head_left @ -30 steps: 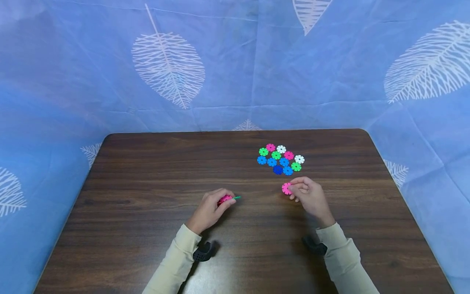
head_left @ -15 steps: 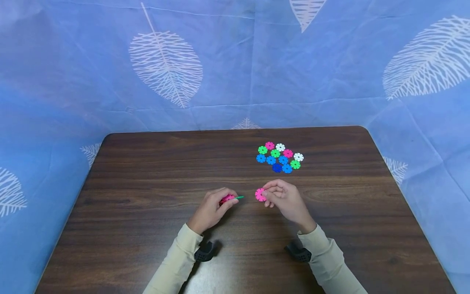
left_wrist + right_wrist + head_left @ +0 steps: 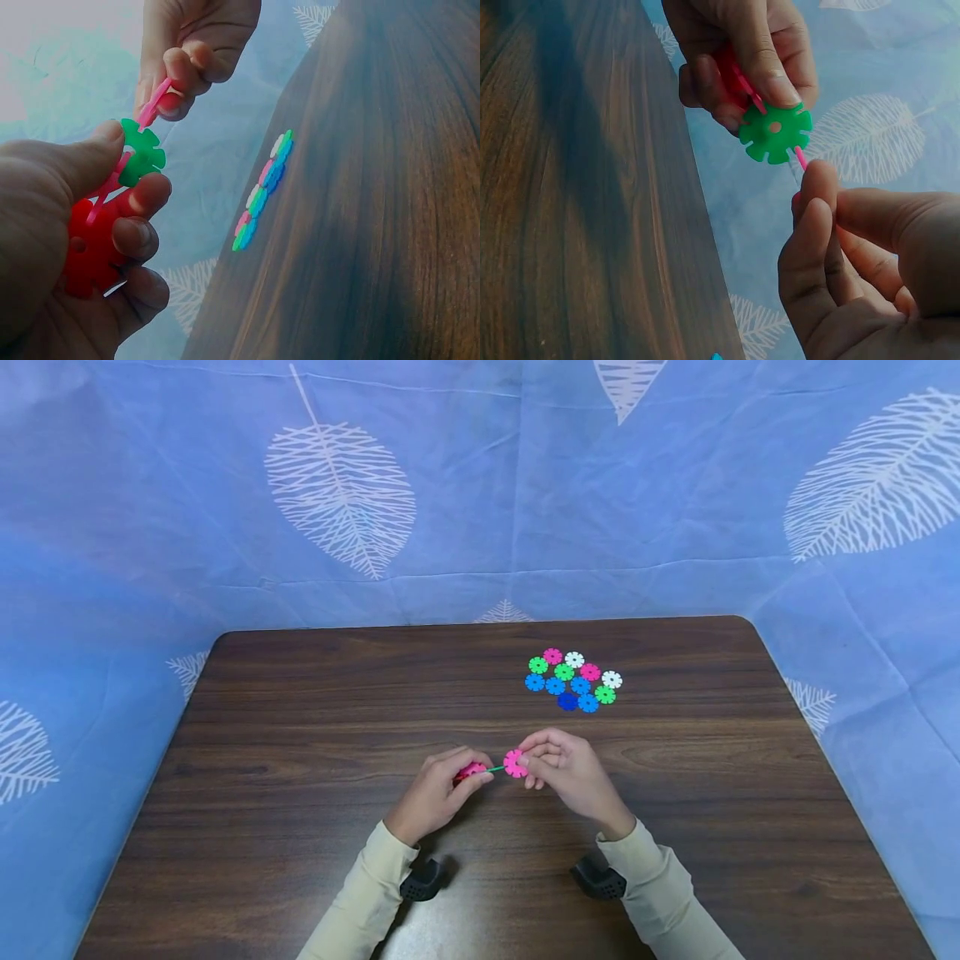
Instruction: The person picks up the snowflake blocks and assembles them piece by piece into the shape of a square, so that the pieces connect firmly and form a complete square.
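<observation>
In the head view my left hand (image 3: pixel 438 789) grips a small chain of notched plastic snowflake discs above the table. A red disc (image 3: pixel 88 251) lies against the palm side, a pink disc (image 3: pixel 472 770) slots into it, and a green disc (image 3: pixel 776 135) sticks out past the thumb and fingers. My right hand (image 3: pixel 570 777) pinches another pink disc (image 3: pixel 513 763) between thumb and fingertips. That pink disc's edge is right at a notch in the green disc's rim, the two standing crosswise. Both wrist views show the hands close together, only these discs between them.
Beyond my hands on the brown wooden table (image 3: pixel 300 735) lies a flat cluster of loose snowflake discs (image 3: pixel 564 672) in pink, white, green and blue. Dark wrist-worn devices (image 3: pixel 423 881) sit under both sleeves. A blue cloth with white leaf prints (image 3: pixel 465 485) hangs behind the table.
My right hand has moved left with its pink disc, from near the loose discs to the green disc's edge. The left hand has shifted slightly right, still gripping its chain.
</observation>
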The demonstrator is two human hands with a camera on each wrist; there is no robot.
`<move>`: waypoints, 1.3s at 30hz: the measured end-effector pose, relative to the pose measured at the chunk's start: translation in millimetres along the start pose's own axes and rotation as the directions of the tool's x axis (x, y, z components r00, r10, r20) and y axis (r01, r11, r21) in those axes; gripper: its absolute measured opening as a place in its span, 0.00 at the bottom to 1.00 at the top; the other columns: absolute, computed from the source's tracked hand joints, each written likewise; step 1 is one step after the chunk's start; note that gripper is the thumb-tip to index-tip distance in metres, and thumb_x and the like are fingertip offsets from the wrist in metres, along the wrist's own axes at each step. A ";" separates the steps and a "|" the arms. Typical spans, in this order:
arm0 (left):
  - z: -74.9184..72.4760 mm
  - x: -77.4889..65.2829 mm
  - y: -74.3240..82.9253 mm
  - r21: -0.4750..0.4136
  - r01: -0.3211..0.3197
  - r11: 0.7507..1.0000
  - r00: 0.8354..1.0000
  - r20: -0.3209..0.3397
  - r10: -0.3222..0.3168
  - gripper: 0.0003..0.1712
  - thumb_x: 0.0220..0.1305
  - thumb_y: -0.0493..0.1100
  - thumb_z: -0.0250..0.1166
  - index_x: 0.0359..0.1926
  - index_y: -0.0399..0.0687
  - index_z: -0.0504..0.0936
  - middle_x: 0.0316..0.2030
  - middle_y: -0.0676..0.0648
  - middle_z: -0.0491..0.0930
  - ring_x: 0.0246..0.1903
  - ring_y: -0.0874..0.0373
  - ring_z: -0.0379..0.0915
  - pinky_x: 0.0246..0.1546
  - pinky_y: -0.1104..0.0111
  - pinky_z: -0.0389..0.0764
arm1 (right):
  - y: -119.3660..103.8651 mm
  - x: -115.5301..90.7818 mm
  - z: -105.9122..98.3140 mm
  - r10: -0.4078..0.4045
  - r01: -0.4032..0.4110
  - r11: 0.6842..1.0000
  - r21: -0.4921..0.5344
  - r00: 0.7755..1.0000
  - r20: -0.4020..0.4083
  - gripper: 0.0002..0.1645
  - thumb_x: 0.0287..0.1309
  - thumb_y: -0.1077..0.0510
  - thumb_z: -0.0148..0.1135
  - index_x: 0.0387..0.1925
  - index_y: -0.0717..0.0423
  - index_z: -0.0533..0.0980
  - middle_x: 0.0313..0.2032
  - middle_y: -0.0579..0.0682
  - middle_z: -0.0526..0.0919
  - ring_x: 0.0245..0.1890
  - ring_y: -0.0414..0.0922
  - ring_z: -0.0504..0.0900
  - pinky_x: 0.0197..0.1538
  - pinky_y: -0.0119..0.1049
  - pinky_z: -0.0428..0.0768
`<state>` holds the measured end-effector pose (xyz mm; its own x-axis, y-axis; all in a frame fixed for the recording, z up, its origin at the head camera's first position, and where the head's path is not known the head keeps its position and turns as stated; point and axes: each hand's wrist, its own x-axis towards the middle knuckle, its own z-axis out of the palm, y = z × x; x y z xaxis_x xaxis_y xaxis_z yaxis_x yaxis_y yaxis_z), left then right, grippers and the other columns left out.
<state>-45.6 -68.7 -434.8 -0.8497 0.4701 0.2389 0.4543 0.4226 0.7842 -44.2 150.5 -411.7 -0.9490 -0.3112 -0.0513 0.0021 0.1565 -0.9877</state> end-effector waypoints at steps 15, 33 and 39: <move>-0.5 -1.0 -4.0 -0.032 -0.091 0.995 0.995 -0.054 0.089 0.08 0.62 0.43 0.64 0.39 0.46 0.86 0.30 0.53 0.82 0.27 0.70 0.73 0.29 0.78 0.77 | 2.3 -1.6 10.0 0.014 -0.016 1.000 -0.022 0.997 -0.070 0.11 0.60 0.64 0.60 0.41 0.69 0.74 0.32 0.64 0.81 0.22 0.38 0.81 0.28 0.33 0.83; 6.2 0.9 -9.1 0.032 -0.250 0.968 0.959 -0.134 0.252 0.04 0.58 0.35 0.67 0.34 0.42 0.86 0.22 0.52 0.77 0.19 0.71 0.68 0.21 0.86 0.69 | 10.8 -2.8 14.1 -0.030 0.040 0.995 0.091 0.993 -0.113 0.09 0.59 0.68 0.60 0.38 0.74 0.73 0.33 0.70 0.82 0.20 0.37 0.80 0.27 0.32 0.83; 9.2 1.7 -9.0 0.041 -0.259 0.965 0.953 -0.150 0.263 0.03 0.56 0.34 0.67 0.33 0.42 0.86 0.21 0.51 0.77 0.19 0.71 0.68 0.21 0.86 0.69 | 10.1 -2.0 12.5 -0.025 0.034 0.996 0.077 0.994 -0.111 0.09 0.59 0.68 0.60 0.37 0.75 0.73 0.33 0.70 0.82 0.20 0.38 0.80 0.27 0.32 0.82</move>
<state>-48.7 -64.6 -446.7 -0.7308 0.4429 0.5195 0.6697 0.3176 0.6714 -38.3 141.0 -423.4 -0.9778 -0.2092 -0.0099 -0.0055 0.0731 -0.9973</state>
